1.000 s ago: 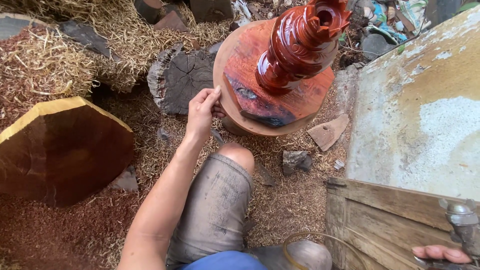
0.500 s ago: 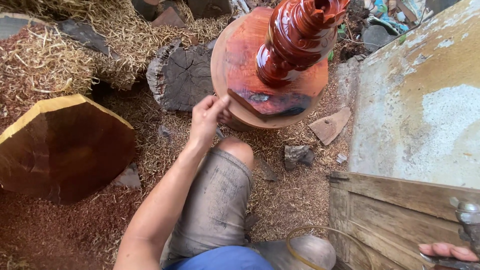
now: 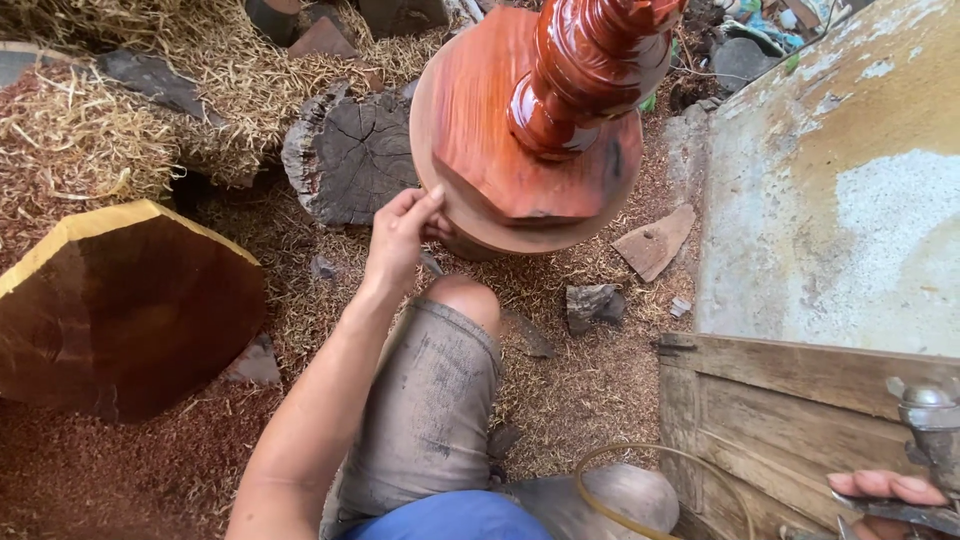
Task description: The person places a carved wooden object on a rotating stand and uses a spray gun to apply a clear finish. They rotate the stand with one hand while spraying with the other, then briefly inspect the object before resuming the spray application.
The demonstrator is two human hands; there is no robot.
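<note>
Red-brown turned piece glossy on top, rim under the fingers

Sawdust floor (image 3: 130,470) carries a dark faceted wood block with a yellow edge (image 3: 120,305) at left. The left hand (image 3: 400,235) pinches narrowly at the rim of the round reddish wooden base (image 3: 470,130); its lathe-turned column (image 3: 585,70) already shines. The right hand (image 3: 885,495) grips a metal tool (image 3: 935,430).
</note>
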